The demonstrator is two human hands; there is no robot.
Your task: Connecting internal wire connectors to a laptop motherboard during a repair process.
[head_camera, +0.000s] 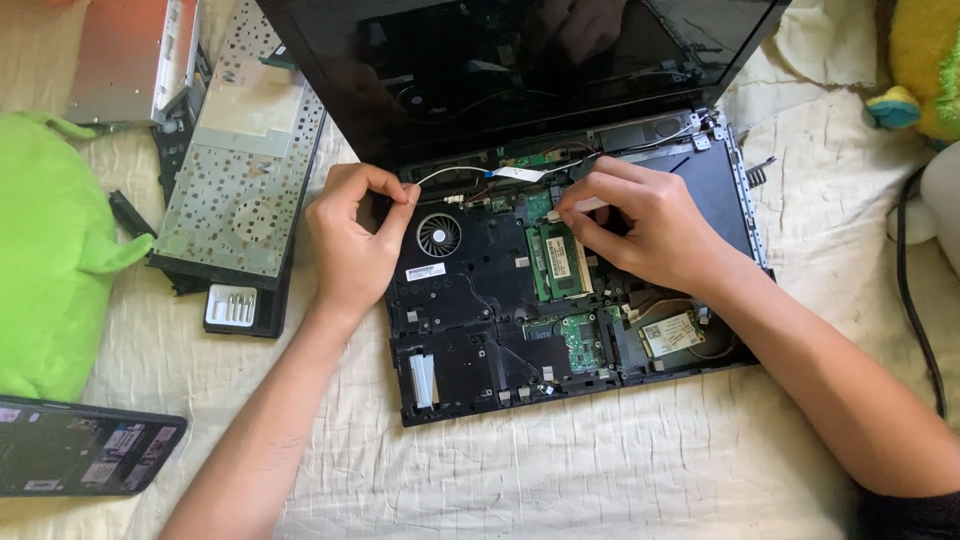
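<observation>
Two bare hands are held over the opened black laptop base (pixel 470 350) on the bed. A thin white wire (pixel 455 172) is pinched in the left hand (pixel 352 240), above the round fan (pixel 438 236). A small white connector (pixel 577 206) is pinched in the right hand (pixel 640 225), just above the green memory module (pixel 560 262).

Glossy black laptop screen (pixel 520 60), matt plastic chassis (pixel 470 360), perforated metal keyboard back (pixel 245 170), wrinkled cream cloth (pixel 600 470).

Left of the hands, a removed keyboard (pixel 240 160) lies face-down on the cream bedsheet (pixel 600 470), a green plush (pixel 50 250) just beyond it. A dark panel (pixel 85 447) lies below the left hand; a yellow plush (pixel 925 65) sits far right.
</observation>
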